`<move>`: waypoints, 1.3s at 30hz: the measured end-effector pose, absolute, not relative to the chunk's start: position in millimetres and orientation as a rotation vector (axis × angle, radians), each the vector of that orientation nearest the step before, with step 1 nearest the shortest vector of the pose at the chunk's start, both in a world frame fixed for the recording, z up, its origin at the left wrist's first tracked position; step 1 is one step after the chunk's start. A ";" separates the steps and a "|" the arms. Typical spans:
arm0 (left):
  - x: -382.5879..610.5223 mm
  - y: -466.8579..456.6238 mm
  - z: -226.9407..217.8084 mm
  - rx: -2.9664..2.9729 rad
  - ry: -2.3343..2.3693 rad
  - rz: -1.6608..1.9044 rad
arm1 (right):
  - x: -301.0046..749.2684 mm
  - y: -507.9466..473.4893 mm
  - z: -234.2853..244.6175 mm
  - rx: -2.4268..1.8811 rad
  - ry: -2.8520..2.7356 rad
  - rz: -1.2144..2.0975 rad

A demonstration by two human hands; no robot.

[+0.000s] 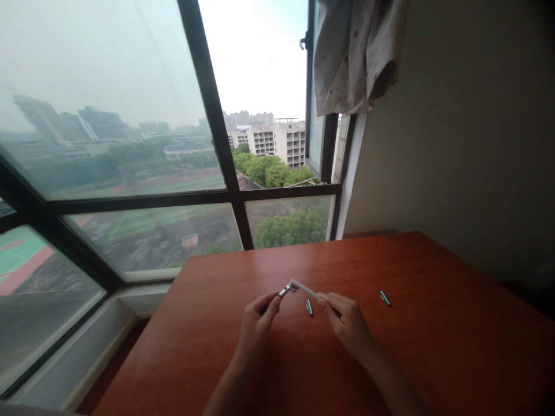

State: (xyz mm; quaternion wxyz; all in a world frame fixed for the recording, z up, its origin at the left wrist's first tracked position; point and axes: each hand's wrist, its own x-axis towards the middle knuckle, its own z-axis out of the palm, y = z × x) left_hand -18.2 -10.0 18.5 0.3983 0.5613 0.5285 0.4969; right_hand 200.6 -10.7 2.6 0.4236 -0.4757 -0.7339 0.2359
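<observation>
Holding the white-handled razor (299, 285) above the middle of the table (433, 346), I grip its handle with my right hand (347, 323) while my left hand (258, 320) pinches the metal head.

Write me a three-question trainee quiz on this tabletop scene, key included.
1. True or false: the left hand and the right hand both hold the white stick above the table.
2. How many small teal pieces lie on the table? A) one B) two C) four
3. Fill in: the stick's metal end sits at the fingertips of the ____ hand.

Key: 1 true. 2 B: one lies between the hands and one lies further to the right. 3 left.
</observation>
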 end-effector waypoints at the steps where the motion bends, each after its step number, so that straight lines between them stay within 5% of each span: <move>1: -18.9 -10.1 19.2 1.432 1.335 1.257 | 201.8 -10.0 2.2 -1.197 -1.830 0.583; 39: -25.8 -9.9 7.0 2.562 1.731 0.956 | 206.0 -13.6 0.9 -1.515 -2.120 0.083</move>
